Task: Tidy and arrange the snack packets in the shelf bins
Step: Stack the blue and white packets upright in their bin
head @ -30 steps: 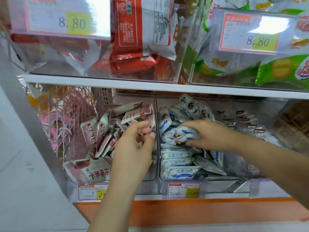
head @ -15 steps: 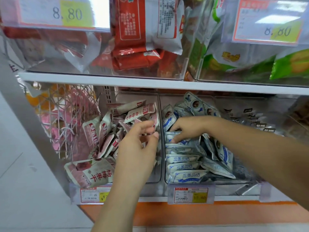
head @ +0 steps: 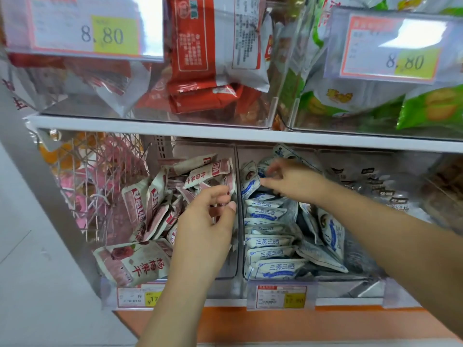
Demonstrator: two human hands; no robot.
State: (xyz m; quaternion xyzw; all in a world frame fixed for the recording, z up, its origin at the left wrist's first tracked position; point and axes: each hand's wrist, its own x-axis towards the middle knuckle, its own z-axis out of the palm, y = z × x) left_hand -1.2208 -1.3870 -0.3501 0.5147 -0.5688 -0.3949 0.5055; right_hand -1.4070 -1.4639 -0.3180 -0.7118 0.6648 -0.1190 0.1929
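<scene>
Left hand (head: 208,221), centre frame, fingers curled among pink plum packets (head: 155,204) in the left clear bin (head: 229,271); its hold cannot be told. Right hand (head: 293,182), fingers apart, is nearer the upright blue-white packet (head: 249,181) just left of it.

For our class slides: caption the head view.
Left hand among pink packets, right hand among blue packets, in neighbouring shelf bins.

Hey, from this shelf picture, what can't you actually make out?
Head view, left hand: whether it pinches one of the pink packets; its own fingers hide the grip.
Head view, right hand among the blue packets: motion blur hides its grip.
Head view, lower price tag: figures too blurred to read.
Head view, dark-labelled packets at right: glare hazes them.
</scene>
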